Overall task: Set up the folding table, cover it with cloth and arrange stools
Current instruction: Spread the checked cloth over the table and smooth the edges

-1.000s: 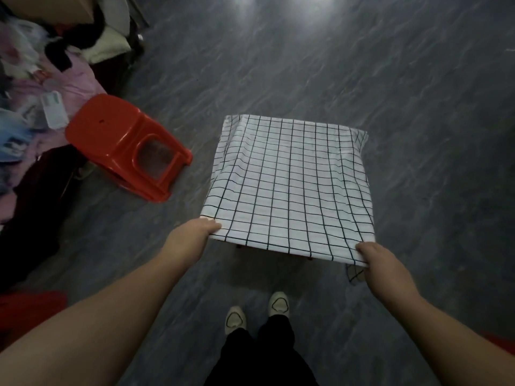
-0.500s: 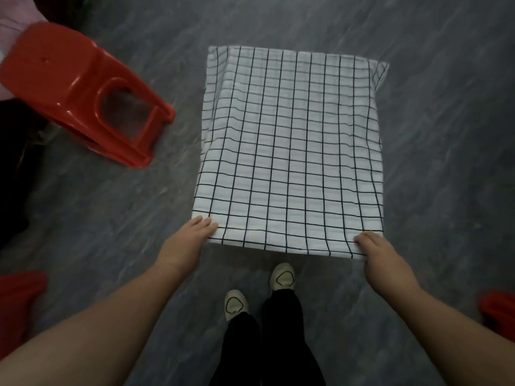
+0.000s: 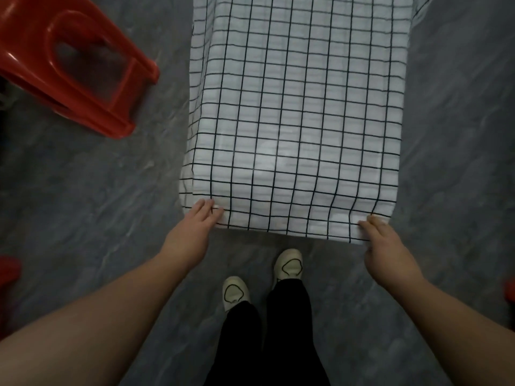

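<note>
Checked white cloth (image 3: pixel 301 121) lay spread over the folding worktop, hiding it entirely and hanging down at the near and left sides, so setting up and covering looked almost done. The left grip (image 3: pixel 192 232) rested straight-fingered on the near left corner; the right grip (image 3: pixel 387 246) pinched the near right hem. Smoothing and arranging stools seemingly remained. Counted: one cloth, one red stool (image 3: pixel 75 71) on the floor (image 3: pixel 83 204) at left, and two partial shapes, left-edge red shape (image 3: pixel 8 277) and right-edge red shape (image 3: pixel 511 291), possibly stools
</note>
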`<state>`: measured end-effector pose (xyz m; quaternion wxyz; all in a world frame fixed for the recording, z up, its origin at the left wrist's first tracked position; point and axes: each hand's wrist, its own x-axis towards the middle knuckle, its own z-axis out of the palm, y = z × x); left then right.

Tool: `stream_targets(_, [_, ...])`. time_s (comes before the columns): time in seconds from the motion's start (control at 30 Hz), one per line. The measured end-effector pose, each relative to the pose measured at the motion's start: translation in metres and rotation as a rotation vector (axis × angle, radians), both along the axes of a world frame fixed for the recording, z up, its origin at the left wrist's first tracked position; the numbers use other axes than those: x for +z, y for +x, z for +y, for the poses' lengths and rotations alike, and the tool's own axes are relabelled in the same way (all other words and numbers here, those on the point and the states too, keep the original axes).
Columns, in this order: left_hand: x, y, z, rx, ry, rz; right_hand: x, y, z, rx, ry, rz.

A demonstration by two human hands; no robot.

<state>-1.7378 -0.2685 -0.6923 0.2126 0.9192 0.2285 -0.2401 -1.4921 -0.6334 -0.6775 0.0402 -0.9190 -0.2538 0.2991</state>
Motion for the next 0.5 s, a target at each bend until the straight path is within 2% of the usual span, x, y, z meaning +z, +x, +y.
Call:
stream_targets(0.27, [-0.024,0.011,-0.013,-0.101,0.105,0.249,-0.026,-0.007,0.015,0.078,-0.199,0.077])
stream_targets(0.5, [0.012,0.021,-0.025,-0.100,0.102,0.212,0.007,-0.015,0.036,0.107,-0.181,0.004])
